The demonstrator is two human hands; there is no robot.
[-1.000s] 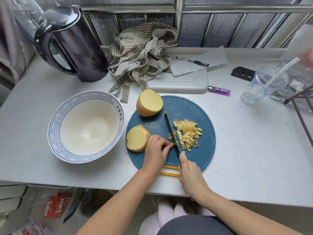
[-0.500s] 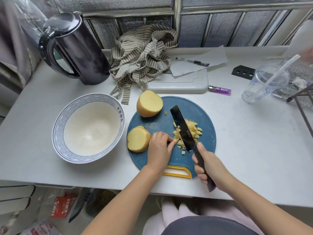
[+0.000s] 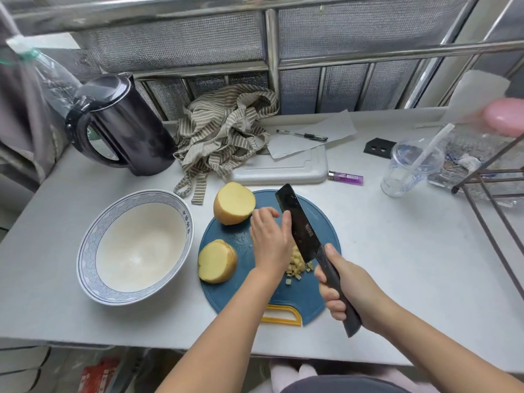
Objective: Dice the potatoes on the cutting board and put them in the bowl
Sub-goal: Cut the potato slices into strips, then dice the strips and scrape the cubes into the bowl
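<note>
I'm gripping the knife (image 3: 297,222) in my right hand (image 3: 344,287), left hand (image 3: 269,236) resting unclenched against the blade, scooping dice (image 3: 297,266) at the cutting board's (image 3: 320,222) middle; I'm judging it best keeping the blade low toward the bowl (image 3: 136,245) off the board's left edge.

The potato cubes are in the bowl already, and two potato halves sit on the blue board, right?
Not quite. The head view shows the bowl holding no cubes; the potato cubes lie on the blue board, beside the knife. The two potato halves do sit on that board.
</note>
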